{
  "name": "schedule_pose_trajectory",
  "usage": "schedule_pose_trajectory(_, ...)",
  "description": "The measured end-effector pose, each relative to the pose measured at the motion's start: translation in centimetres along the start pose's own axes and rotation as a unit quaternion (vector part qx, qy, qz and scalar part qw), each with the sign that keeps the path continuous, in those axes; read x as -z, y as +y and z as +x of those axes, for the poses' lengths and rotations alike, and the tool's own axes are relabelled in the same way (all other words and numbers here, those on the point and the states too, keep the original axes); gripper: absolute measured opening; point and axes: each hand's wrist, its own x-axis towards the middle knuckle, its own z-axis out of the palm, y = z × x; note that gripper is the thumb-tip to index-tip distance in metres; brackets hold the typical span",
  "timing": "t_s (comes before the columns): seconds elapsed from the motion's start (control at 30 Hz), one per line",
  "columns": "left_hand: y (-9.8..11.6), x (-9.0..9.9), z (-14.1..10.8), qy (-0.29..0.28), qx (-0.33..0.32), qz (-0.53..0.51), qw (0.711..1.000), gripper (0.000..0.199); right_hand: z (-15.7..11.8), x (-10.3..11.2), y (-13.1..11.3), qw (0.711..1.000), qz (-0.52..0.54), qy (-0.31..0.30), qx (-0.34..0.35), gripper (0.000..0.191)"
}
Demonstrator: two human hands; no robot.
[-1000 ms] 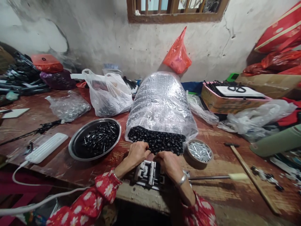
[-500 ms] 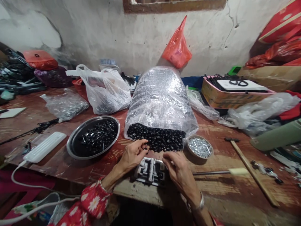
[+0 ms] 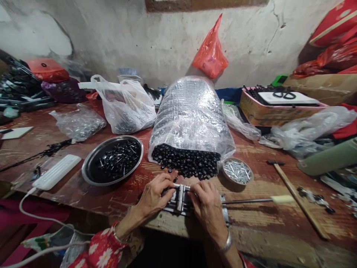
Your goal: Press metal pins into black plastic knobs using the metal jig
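Observation:
My left hand (image 3: pixel 156 194) is at the left side of a small metal jig (image 3: pixel 180 203) at the table's front edge. Its thumb and fingers are pinched at the jig's upper left; anything between them is too small to make out. My right hand (image 3: pixel 206 204) covers the jig's right part, fingertips closed near the central bar, and what they hold is hidden. Just beyond the jig, small round black plastic parts (image 3: pixel 192 165) spill from the mouth of a large clear plastic sack (image 3: pixel 192 111). A few loose ones lie near my left fingertips.
Left stands a metal bowl (image 3: pixel 84 169) of black parts with metal pins. A small bowl (image 3: pixel 226 178) of silvery pins or screws is on the right. A rod with a pale handle (image 3: pixel 281 199) and a hammer (image 3: pixel 301 203) lie further right. A white power strip (image 3: pixel 57 173) lies left.
My left hand has come down from the black parts at the sack's mouth to the jig. My right hand has moved slightly left, its fingertips now over the jig near the central bar.

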Motion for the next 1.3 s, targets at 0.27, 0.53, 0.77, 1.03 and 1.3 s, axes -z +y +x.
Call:
schedule_pose_trajectory(0.27, 0.8, 0.0, 0.4, -0.005, 0.095, -0.074, 0.993, 0.008, 0.2, 0.3, 0.3, 0.999, 0.021, -0.042, -0.026, 0.009)
schedule_pose_trajectory(0.53, -0.4, -1.9, -0.8, 0.062, 0.045, -0.048, 0.996, 0.01, 0.8, 1.2, -0.1, 0.987, 0.118, -0.062, -0.085, 0.005)
schedule_pose_trajectory(0.77, -1.3, -2.3, -1.3, 0.096, 0.002, -0.028, 0.995, 0.008, 1.2, 5.6, 7.2, 0.99, 0.033, 0.08, -0.111, 0.017)
schedule_pose_trajectory(1.03, -1.2, -2.9, -1.5, 0.129, -0.02, 0.002, 0.991, 0.006, 2.7, 7.1, 16.9, 0.968, -0.099, 0.116, -0.201, 0.012)
schedule_pose_trajectory(1.3, -1.6, -3.1, -1.6, 0.132, -0.029, 0.018, 0.991, 0.006, 3.0, 5.9, 16.5, 0.979, -0.035, 0.1, -0.173, 0.014)
